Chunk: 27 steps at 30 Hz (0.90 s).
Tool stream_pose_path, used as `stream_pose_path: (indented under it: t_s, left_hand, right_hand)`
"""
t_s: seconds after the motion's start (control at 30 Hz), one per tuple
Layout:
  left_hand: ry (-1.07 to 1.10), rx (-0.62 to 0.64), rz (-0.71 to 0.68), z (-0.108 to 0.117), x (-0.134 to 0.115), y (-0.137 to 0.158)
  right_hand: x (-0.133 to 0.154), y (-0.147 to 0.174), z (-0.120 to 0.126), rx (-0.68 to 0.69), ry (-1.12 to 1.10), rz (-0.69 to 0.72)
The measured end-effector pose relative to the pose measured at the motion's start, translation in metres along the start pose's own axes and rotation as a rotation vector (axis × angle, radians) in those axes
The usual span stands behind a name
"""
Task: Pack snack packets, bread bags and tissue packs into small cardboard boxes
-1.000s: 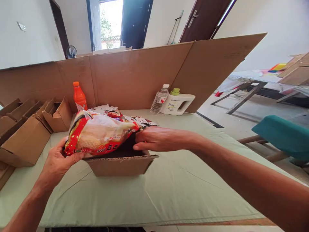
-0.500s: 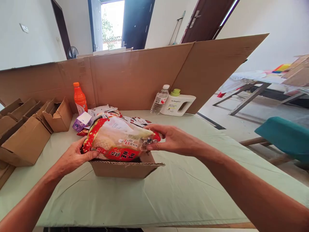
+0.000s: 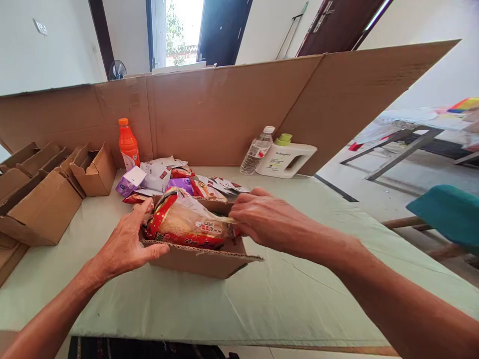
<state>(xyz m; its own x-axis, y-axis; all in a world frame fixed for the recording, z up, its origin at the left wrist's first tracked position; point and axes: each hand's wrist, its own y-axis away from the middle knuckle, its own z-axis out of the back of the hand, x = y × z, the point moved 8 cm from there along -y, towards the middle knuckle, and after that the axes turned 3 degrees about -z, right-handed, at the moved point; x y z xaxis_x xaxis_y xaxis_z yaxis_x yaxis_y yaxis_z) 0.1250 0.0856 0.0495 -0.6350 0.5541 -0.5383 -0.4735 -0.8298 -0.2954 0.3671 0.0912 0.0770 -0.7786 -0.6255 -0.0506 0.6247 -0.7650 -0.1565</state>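
Observation:
A red and clear bag of rice crackers (image 3: 183, 219) lies mostly down inside a small open cardboard box (image 3: 198, 263), its top bulging above the rim. My right hand (image 3: 265, 214) is closed on the bag's right end, fingers bunched over the box's right side. At the box's left end, my left hand (image 3: 125, 242) rests with thumb and fingers spread, the thumb along the front rim and the fingertips by the left corner. Its fingers hold nothing. The bag's underside and the box's floor are hidden.
Behind the box lie several snack packets (image 3: 159, 172) and a purple carton (image 3: 130, 181). An orange drink bottle (image 3: 128, 144), a clear water bottle (image 3: 257, 150) and a white jug (image 3: 286, 158) stand by a cardboard partition (image 3: 209, 109). Cardboard boxes (image 3: 45, 209) fill the left.
The bag has sunk lower into the box. My left hand has let go of the bag and spread at the box's left end; my right hand has closed over the bag's right end.

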Motion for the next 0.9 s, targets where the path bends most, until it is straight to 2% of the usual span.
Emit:
stream_pose_path:
  t_s: [0.13, 0.23, 0.33, 0.47, 0.57, 0.77, 0.9]
  left_hand:
    - [-0.143, -0.015, -0.075, -0.007, -0.006, 0.008]
    - [-0.217, -0.051, -0.12, -0.013, -0.009, 0.015]
    - [-0.251, -0.054, -0.133, -0.022, -0.003, 0.022]
    - [-0.234, -0.066, -0.116, -0.031, 0.008, 0.03]
    - [-0.172, -0.159, -0.12, -0.027, 0.005, 0.031]
    - [-0.134, -0.405, -0.241, -0.004, -0.018, 0.041]
    - [-0.189, -0.413, -0.264, 0.0, -0.017, 0.057]
  right_hand:
    - [0.005, -0.008, -0.008, 0.052, 0.1, 0.001]
    - [0.008, -0.01, -0.027, 0.129, 0.137, 0.038]
    - [0.011, -0.012, -0.047, 0.211, 0.132, 0.05]
    - [0.014, -0.016, -0.065, 0.368, 0.128, -0.022]
    - [0.019, -0.017, -0.068, 0.479, 0.136, -0.03]
    - [0.034, -0.027, -0.071, 0.477, 0.057, -0.063]
    - [0.05, -0.038, -0.08, 0.596, 0.037, -0.037]
